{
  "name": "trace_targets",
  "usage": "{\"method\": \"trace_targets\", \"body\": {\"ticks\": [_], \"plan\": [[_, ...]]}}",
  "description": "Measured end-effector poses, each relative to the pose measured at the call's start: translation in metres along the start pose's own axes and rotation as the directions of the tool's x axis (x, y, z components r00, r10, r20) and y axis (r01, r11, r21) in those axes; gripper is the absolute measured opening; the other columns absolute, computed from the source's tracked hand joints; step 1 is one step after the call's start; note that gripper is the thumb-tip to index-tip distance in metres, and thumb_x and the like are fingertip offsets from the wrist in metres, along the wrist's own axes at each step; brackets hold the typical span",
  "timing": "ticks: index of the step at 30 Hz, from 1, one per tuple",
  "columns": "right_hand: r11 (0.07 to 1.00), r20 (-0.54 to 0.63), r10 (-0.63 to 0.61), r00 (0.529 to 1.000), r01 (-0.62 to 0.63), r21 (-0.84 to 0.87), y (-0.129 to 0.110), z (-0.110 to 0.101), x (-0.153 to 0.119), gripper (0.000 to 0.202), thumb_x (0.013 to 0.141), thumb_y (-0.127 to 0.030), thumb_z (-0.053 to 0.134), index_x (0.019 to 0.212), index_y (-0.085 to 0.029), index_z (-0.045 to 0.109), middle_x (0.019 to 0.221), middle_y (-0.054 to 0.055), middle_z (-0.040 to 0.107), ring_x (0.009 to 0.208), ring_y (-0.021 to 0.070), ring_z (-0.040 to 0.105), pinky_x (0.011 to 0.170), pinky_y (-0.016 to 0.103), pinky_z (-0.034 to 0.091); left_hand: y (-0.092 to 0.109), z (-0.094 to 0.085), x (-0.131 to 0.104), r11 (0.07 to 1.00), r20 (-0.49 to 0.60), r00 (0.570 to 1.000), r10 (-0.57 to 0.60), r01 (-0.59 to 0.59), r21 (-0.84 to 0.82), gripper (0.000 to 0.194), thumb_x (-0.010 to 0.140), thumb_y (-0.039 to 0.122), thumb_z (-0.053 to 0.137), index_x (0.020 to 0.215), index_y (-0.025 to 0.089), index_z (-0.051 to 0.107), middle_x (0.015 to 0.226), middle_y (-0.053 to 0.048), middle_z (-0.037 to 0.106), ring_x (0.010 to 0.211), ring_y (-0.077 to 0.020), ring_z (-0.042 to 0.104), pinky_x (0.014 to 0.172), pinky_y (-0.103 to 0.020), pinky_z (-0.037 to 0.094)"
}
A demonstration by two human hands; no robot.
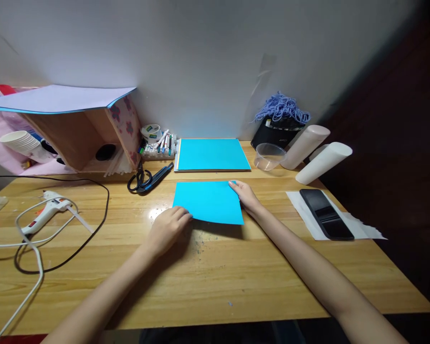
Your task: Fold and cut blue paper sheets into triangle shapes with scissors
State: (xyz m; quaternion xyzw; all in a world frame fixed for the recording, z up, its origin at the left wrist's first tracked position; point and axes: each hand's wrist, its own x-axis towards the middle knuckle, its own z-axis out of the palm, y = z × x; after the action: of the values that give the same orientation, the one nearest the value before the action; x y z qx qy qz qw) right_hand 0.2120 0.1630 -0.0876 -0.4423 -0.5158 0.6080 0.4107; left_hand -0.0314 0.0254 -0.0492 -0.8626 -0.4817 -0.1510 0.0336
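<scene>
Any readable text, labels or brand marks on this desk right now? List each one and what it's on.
None can be read.
Round white tape roll: green label, too blurred.
Black pouch under blue yarn: faint grey mark, too small.
White hot glue gun: red sticker, illegible.
White marker pens: print too small.

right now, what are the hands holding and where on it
The blue sheet: left hand at its near-left corner, right hand at its far-right corner.
</scene>
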Motion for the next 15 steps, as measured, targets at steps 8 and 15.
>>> {"method": "trace_targets", "body": {"ticks": [8, 15], "plan": [[0.896, 0.397, 0.266, 0.879, -0.377, 0.235, -0.035, -0.014, -0.024, 0.063, 0.089, -0.055, 0.012, 0.099, -0.011, 0.055, 0.083, 0.012, 0.064, 0.066, 0.015, 0.061, 0.056, 0.021, 0.05, 0.004, -0.015, 0.021, 0.869, 0.068, 0.907, -0.415, 0.417, -0.267, 0.017, 0.082, 0.032, 0.052, 0.076, 0.023, 0.065, 0.079, 0.001, 0.066, 0.072, -0.0148, 0.059, 0.061, -0.023, 0.039], [0.948, 0.449, 0.263, 0.854, -0.316, 0.046, -0.045, 0.008, -0.064, 0.042, 0.082, -0.043, 0.053, 0.113, -0.015, 0.046, 0.119, 0.016, 0.051, 0.085, 0.0233, 0.062, 0.078, 0.038, 0.051, 0.001, -0.008, 0.045, 0.644, 0.167, 0.822, -0.545, 0.538, -0.544, 0.017, 0.067, 0.034, 0.064, 0.077, 0.021, 0.068, 0.072, -0.002, 0.067, 0.067, -0.0164, 0.06, 0.059, -0.024, 0.041]]}}
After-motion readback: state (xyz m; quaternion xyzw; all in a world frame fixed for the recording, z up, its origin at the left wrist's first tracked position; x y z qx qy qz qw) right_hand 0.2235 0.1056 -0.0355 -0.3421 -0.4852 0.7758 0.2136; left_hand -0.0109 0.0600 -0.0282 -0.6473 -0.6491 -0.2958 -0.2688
